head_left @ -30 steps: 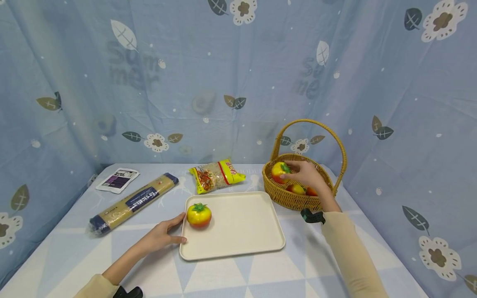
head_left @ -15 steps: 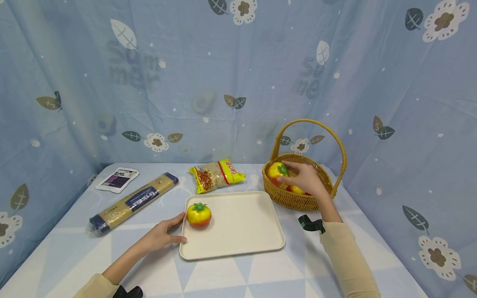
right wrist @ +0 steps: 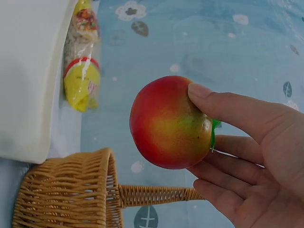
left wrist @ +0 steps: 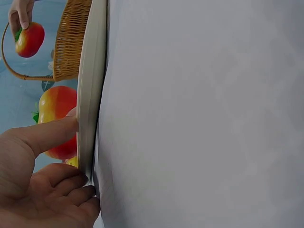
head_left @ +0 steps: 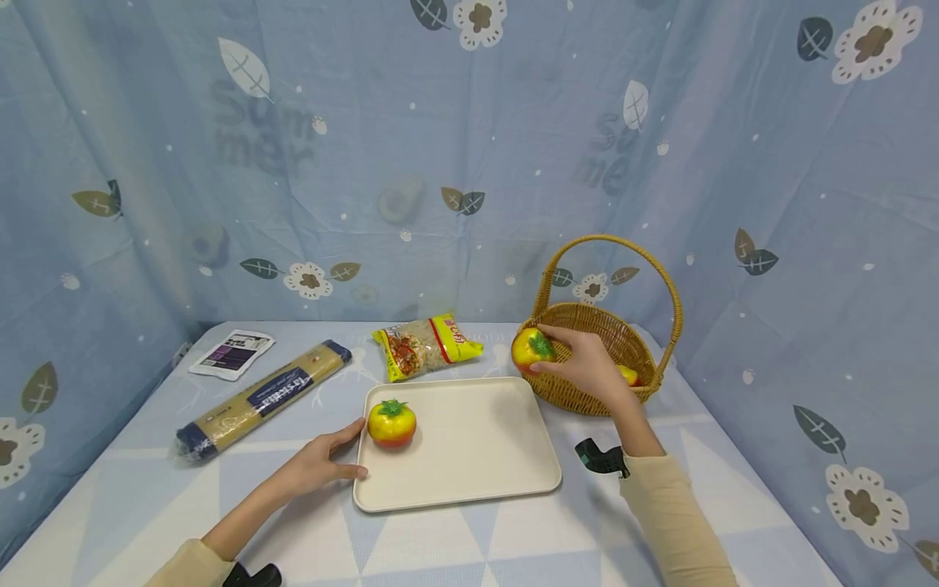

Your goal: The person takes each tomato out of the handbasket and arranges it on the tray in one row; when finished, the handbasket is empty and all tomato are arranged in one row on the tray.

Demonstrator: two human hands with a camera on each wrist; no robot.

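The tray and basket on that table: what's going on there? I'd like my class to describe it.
A person's right hand holds a red and yellow fruit up beside the wicker basket, where at least one more fruit shows. The left hand grips the left edge of the cream tray. On the tray sits one similar fruit, near that edge.

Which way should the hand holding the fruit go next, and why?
The right hand should probably carry its round red-and-yellow fruit left, over the cream rectangular tray: it's held clear of the brown woven basket, and a matching fruit already sits on the tray's left side.
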